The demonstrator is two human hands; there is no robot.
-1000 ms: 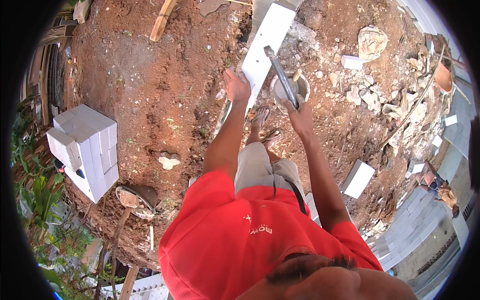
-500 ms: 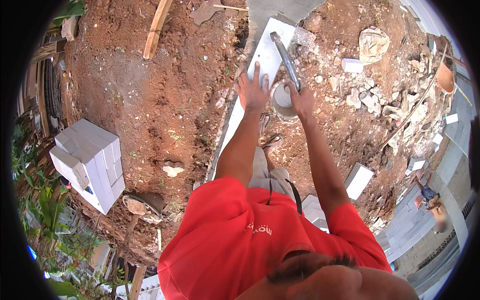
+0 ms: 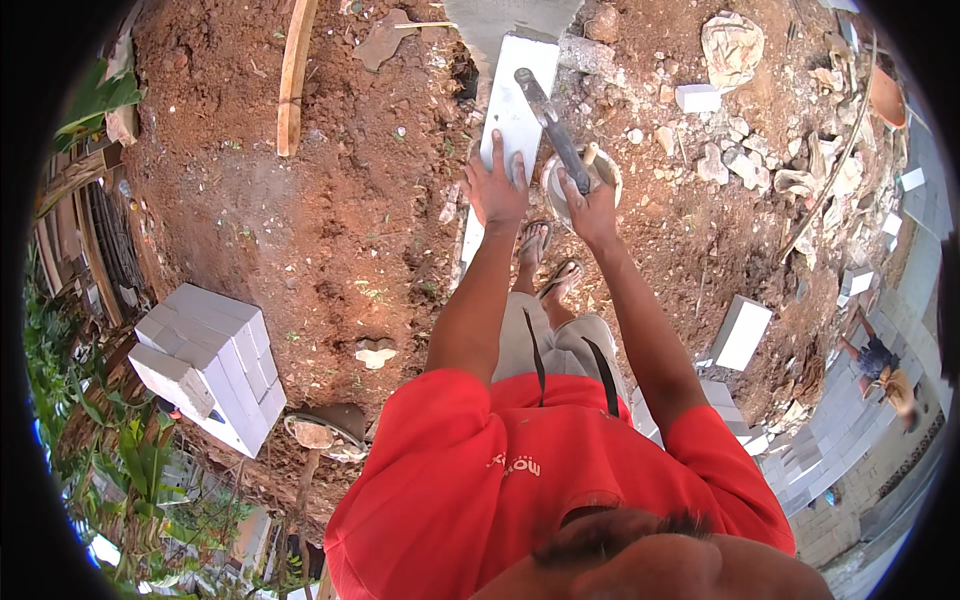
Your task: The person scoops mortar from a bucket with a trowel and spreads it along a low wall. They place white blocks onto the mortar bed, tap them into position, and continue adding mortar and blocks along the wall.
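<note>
A long white block (image 3: 520,85) lies in a row running away from me, its far end meeting a grey mortar patch (image 3: 500,18). My left hand (image 3: 496,192) rests on its near part, fingers spread. My right hand (image 3: 592,210) is wrapped around the dark grip of a hammer (image 3: 552,122). The hammer's head is over the right half of the block; I cannot tell whether it touches. Under and beyond my right hand stands a round bucket (image 3: 614,185), partly hidden. A light wooden handle (image 3: 590,152) sticks up at the bucket.
Stacked pale blocks (image 3: 225,350) stand at the left, near a round pan (image 3: 345,425). A wooden beam (image 3: 293,90) lies on red soil at the far left. Rubble (image 3: 735,165), a crumpled sack (image 3: 732,50) and a loose block (image 3: 740,332) are at the right. Another person (image 3: 880,365) is farther right.
My view has shifted and turned slightly. The hammer and my right hand have moved left relative to the bucket, uncovering the wooden handle. My left hand stays on the block.
</note>
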